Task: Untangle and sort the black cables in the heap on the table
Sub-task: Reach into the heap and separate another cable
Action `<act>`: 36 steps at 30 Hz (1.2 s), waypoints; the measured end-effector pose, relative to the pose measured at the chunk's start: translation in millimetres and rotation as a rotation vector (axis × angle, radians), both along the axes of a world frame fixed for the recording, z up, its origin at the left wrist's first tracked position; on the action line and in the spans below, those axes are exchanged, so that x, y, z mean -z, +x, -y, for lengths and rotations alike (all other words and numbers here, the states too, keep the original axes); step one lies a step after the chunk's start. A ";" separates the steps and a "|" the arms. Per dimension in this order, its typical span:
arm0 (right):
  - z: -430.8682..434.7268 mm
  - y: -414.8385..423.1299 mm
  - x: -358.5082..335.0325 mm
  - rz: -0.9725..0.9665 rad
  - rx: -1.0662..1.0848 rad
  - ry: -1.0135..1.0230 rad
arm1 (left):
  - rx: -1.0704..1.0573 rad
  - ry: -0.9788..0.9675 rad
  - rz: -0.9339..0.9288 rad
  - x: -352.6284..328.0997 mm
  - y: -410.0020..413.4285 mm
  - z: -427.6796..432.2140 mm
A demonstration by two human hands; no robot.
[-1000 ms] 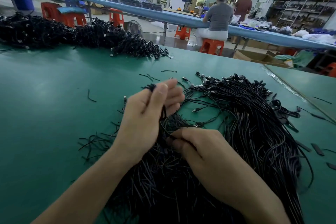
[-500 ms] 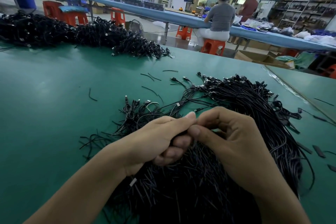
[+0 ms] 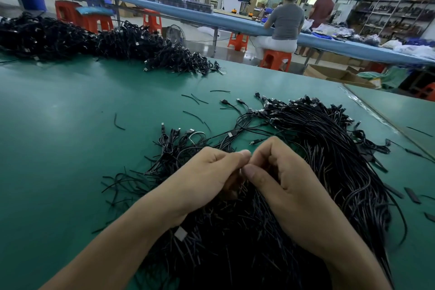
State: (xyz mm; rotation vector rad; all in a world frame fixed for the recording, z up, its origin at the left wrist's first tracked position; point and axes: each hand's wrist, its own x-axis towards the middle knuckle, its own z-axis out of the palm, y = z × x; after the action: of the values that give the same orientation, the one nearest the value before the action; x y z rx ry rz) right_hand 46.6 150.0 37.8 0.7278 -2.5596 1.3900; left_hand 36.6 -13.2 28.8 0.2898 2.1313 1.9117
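Many black cables litter the green factory table.

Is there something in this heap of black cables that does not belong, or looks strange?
Yes. One pale cable loop lies among the black cables, just beyond the left hand; its colour does not match. Short loose black pieces are also scattered on the table.

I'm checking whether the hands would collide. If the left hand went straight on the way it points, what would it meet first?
The right hand: the left hand points straight at its curled fingers, over the cable heap. They look almost touching, though depth is unclear.
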 end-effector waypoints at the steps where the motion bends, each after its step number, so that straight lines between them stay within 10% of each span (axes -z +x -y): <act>1: 3.5 0.7 0.3 -0.036 0.017 -0.012 | 0.011 0.071 0.054 -0.9 1.0 -1.3; 6: 11.6 3.2 -1.8 -0.187 0.099 -0.031 | 0.215 0.228 0.347 -0.8 4.6 -3.3; 12: 7.6 -0.1 -2.5 -0.146 0.141 -0.092 | 0.061 0.021 0.154 8.5 -1.5 -2.6; 21: -14.8 -9.2 15.7 0.301 0.383 0.549 | -0.363 0.247 -0.022 11.7 -14.2 9.5; 36: -9.5 -7.5 11.2 0.212 0.306 0.432 | -0.241 0.294 -0.052 6.6 -6.6 1.8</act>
State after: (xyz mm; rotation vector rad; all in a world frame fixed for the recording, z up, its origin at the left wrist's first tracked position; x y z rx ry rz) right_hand 39.0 159.5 26.6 0.2215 -3.0184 0.8711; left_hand 30.0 -15.0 22.1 0.1435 1.9893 2.3842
